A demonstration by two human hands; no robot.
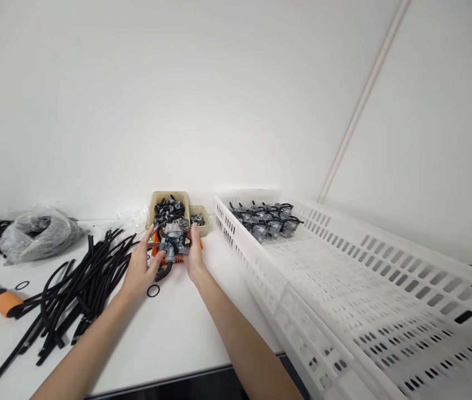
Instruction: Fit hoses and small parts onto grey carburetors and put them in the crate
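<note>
A grey metal carburetor (pixel 174 240) with black hoses is held between both hands over the white table. My left hand (pixel 143 261) grips its left side, thumb toward the lower front. On the other side my right hand (pixel 195 253) presses against it, fingers pointing up. Partly hidden behind and below the carburetor is an orange tray (pixel 156 256). A black ring (pixel 153 290) lies on the table just below my left hand.
Behind the hands stand a beige bin (pixel 151 208) of black parts and a smaller bin (pixel 206 227). At right, a large white crate (pixel 252 255) holds several carburetors (pixel 265 219). Black tubes (pixel 81 289), an orange-handled tool (pixel 8 304) and a plastic bag (pixel 36 239) lie left.
</note>
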